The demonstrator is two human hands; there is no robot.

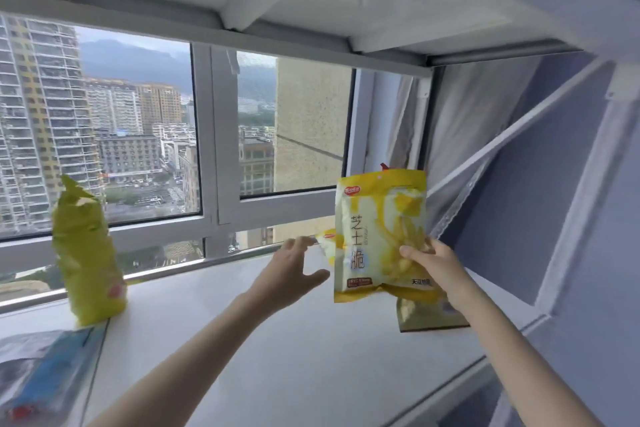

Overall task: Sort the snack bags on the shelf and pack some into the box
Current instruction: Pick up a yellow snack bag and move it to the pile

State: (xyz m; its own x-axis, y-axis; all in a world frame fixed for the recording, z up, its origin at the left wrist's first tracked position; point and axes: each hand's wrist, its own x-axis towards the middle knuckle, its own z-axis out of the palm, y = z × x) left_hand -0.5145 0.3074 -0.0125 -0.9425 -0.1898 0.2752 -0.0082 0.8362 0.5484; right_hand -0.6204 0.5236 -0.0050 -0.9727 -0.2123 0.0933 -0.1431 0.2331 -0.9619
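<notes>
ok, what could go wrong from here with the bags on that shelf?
1. The right hand grips the yellow snack bag only at its lower right, so it may swing or slip.
2. The left hand is open, reaching toward the small yellow bag at the window edge; a nudge could push it further back.
3. The green bag stands upright on the shelf, crumpled at the top; a knock could topple it.

window [138, 135], grey curtain [467, 135], tower blocks [41, 121]

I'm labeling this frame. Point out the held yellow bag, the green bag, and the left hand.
Held yellow bag [367, 229]: head view, front panel.
Green bag [86, 253]: head view, mid body.
Left hand [289, 267]: head view, back.
</notes>
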